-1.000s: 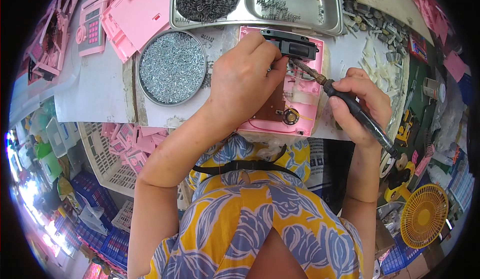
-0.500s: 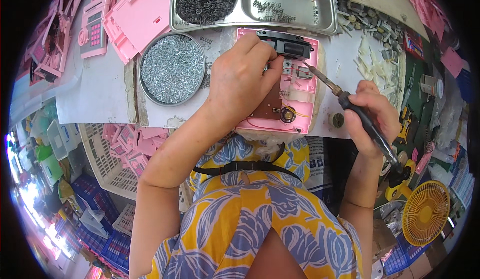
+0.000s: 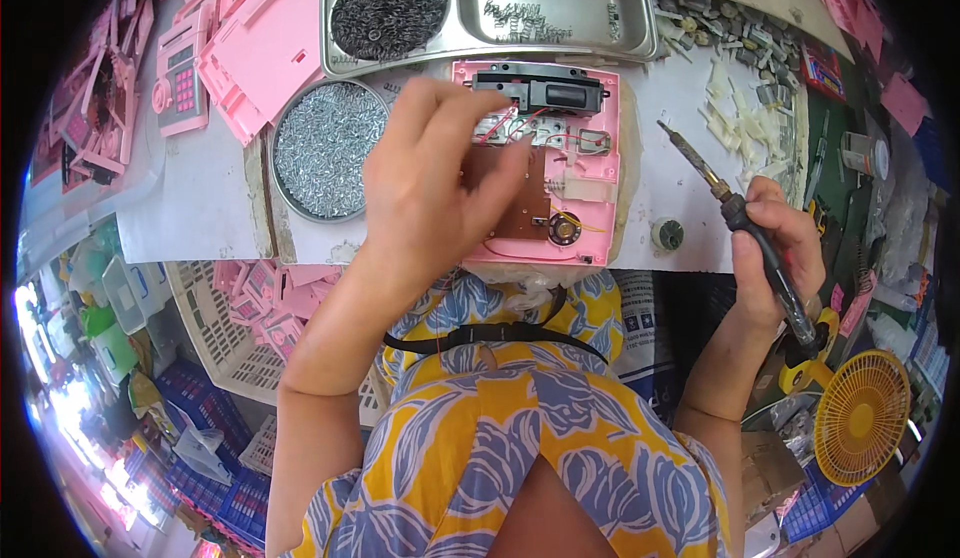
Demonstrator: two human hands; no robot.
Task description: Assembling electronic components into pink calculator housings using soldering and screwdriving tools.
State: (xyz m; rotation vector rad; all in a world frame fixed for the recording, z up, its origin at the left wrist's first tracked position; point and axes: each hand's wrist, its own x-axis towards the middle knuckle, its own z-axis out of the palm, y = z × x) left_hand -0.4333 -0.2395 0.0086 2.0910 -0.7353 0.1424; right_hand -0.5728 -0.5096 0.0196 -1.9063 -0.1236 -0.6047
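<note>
A pink plastic housing (image 3: 598, 198) lies in front of me on the worktable. Inside it are a brown circuit board (image 3: 532, 190), a black module (image 3: 566, 96) along the far edge, thin red wires (image 3: 492, 134) and a small round speaker (image 3: 565, 228). Over its left side hovers my left hand (image 3: 420, 163), thumb and fingers apart, fingertips close to the wires; I make out nothing between them. My right hand (image 3: 778, 248) grips a soldering iron (image 3: 762, 242) by its black handle. Its tip points up and left, off the housing's right side and touching nothing.
A round dish of small screws (image 3: 328, 150) stands left of the housing. Behind it sits a metal tray (image 3: 452, 38) with dark springs. Pink casings (image 3: 262, 43) pile at far left, white plastic pieces (image 3: 738, 123) at right. A small round pot (image 3: 667, 234) is near the iron; a yellow fan (image 3: 862, 420) stands lower right.
My left hand has drawn back left and its fingers have parted, uncovering more of the wires. The soldering iron has moved right, its tip away from the housing.
</note>
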